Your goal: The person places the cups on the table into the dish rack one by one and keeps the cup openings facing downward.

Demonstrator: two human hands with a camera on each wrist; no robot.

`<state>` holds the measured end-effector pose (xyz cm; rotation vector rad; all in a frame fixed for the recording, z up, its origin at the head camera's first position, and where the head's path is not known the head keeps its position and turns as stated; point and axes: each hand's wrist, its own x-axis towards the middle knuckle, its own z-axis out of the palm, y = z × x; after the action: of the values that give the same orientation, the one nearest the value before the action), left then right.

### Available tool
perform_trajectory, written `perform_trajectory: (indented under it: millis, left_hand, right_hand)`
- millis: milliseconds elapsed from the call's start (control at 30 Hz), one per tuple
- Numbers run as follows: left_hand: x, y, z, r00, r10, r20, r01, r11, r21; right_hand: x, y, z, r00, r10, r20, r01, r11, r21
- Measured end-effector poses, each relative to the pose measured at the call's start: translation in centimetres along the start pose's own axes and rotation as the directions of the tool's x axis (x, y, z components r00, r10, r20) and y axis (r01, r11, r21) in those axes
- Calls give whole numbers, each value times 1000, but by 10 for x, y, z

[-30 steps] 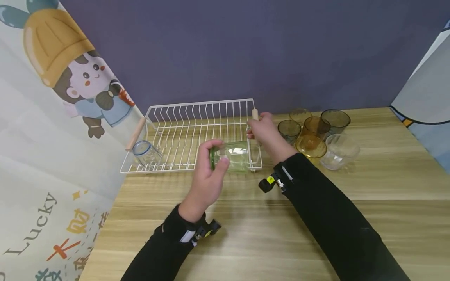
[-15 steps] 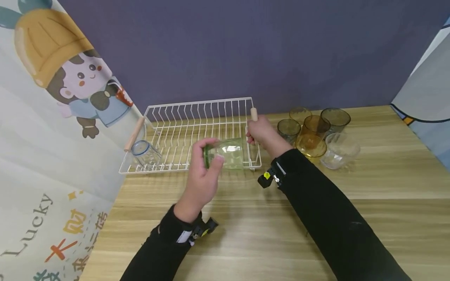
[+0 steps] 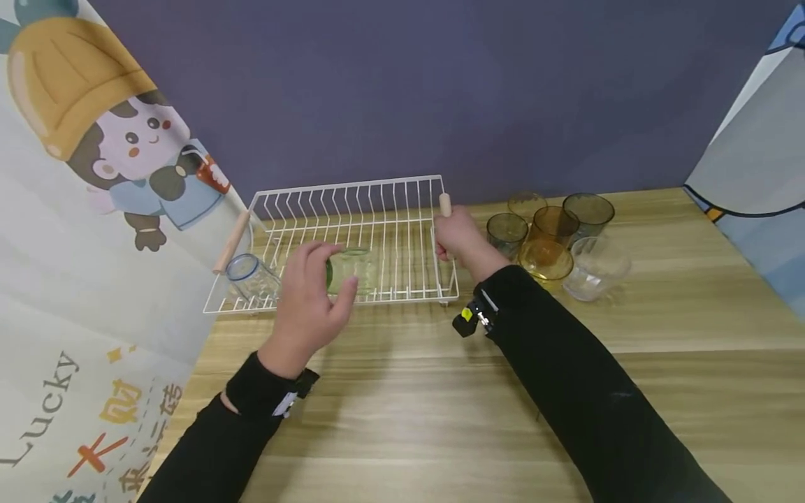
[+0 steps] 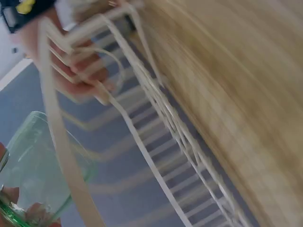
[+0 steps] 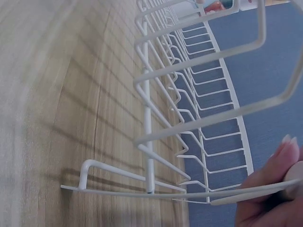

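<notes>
A pale green drinking glass (image 3: 358, 271) lies on its side, its base toward my left hand (image 3: 307, 302), which holds it between thumb and fingers over the front of the white wire dish rack (image 3: 377, 302). In the left wrist view the green glass (image 4: 40, 161) shows at the lower left, fingertips around its base. My right hand (image 3: 458, 236) grips the wooden handle at the rack's right end. The right wrist view shows its fingers (image 5: 270, 177) curled at that end. A clear glass with a blue rim (image 3: 250, 276) leans in the rack's left end.
Right of the rack stands a group of glasses: a smoky one (image 3: 506, 234), an amber one (image 3: 546, 260), a clear one (image 3: 594, 272) and several others. A purple-blue wall (image 3: 402, 91) rises behind the table (image 3: 402, 419). A printed curtain (image 3: 38, 265) hangs at the left.
My left hand has carried the green glass leftward along the front of the rack. My right hand stays on the handle. The head view has shifted slightly.
</notes>
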<state>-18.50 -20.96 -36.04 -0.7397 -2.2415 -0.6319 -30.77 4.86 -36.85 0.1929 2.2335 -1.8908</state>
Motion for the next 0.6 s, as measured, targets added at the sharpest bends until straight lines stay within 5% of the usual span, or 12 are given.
perform_trajectory:
  millis: [267, 400, 500, 600]
  left_hand:
    - [7, -48, -21, 987, -23, 160, -13, 975, 222]
    - [16, -65, -26, 968, -30, 249, -44, 958, 285]
    - [23, -77, -26, 934, -26, 357, -92, 946, 311]
    - [29, -87, -26, 882, -50, 468, -120, 937, 327]
  right_hand:
    - [1, 1, 8, 1000, 11, -10, -11, 1000, -26]
    - [4, -1, 7, 1000, 25, -17, -26, 999, -23]
    - [5, -1, 5, 999, 38, -22, -39, 999, -34]
    - [5, -1, 5, 999, 39, -25, -40, 998, -39]
